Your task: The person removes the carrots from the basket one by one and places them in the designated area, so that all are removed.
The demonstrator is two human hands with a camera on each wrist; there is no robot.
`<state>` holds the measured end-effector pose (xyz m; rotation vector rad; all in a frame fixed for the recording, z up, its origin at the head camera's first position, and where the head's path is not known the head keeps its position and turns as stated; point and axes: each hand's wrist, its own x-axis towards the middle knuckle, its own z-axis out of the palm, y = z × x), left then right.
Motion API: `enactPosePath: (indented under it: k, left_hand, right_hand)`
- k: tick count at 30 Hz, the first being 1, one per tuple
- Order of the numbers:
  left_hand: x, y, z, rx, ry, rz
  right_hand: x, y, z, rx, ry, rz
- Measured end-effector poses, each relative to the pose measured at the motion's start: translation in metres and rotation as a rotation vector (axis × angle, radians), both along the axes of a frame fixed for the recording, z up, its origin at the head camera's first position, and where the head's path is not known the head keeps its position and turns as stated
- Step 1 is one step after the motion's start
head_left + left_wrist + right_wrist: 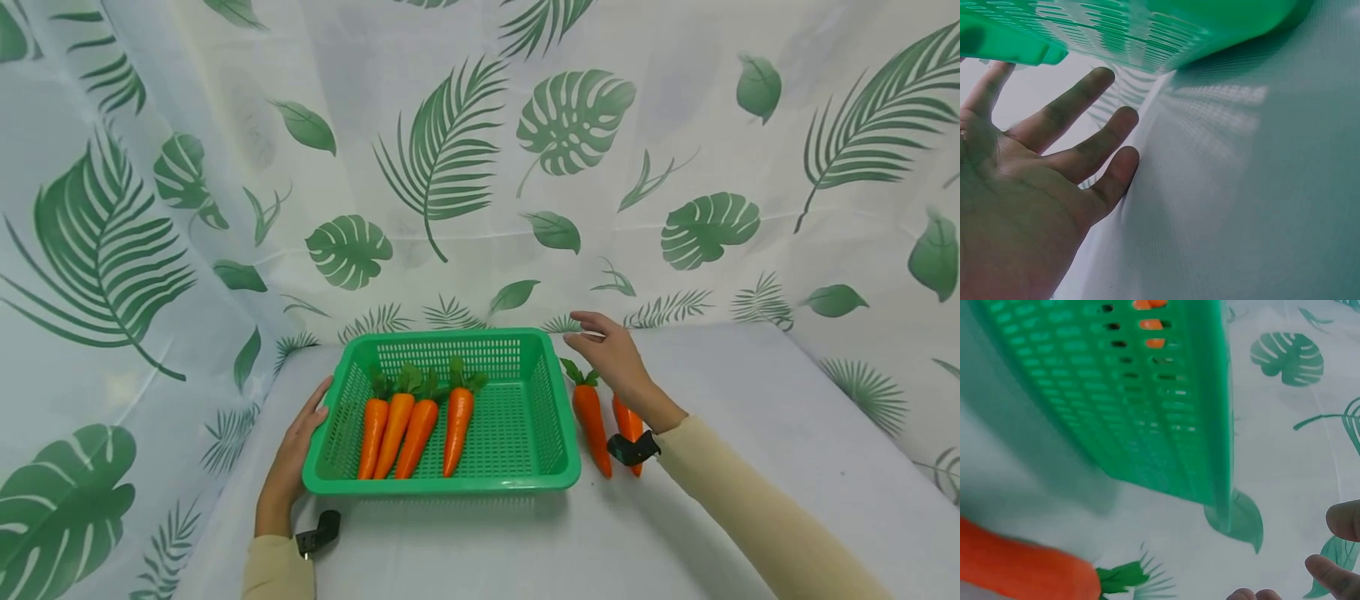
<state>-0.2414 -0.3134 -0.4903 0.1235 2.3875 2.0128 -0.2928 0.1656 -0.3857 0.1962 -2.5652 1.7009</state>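
A green plastic basket [442,483] sits mid-table with several orange carrots [457,421] lying side by side in its left half. My left hand [303,433] rests flat against the basket's left rim, fingers straight; the left wrist view shows the hand [1054,162] open under the basket's edge [1147,31]. Two more carrots [592,425] [628,425] lie on the table just right of the basket. My right hand [607,346] hovers over their leafy tops, fingers relaxed and holding nothing. In the right wrist view the basket wall [1135,394], one carrot [1016,565] and my fingertips [1341,519] show.
The table [750,433] is covered with a white cloth. A white curtain printed with green leaves [450,167] closes in the back and both sides, close behind the basket. The cloth continues to the right and in front of the basket.
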Motion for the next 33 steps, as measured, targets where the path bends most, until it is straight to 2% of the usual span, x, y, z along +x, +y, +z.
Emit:
enactPosePath:
  k: [13, 18, 33]
  left_hand:
    - [0.000, -0.002, -0.003, 0.019, 0.005, -0.009]
    - [-0.003, -0.001, -0.005, 0.045, 0.012, -0.026]
    - [-0.002, 0.000, 0.000, 0.040, 0.010, -0.022]
  right_hand:
    - [-0.007, -0.029, 0.005, -0.047, 0.029, 0.049]
    - [-0.008, -0.038, 0.005, -0.049, 0.003, 0.047]
    - [-0.016, -0.067, 0.002, -0.070, -0.016, 0.132]
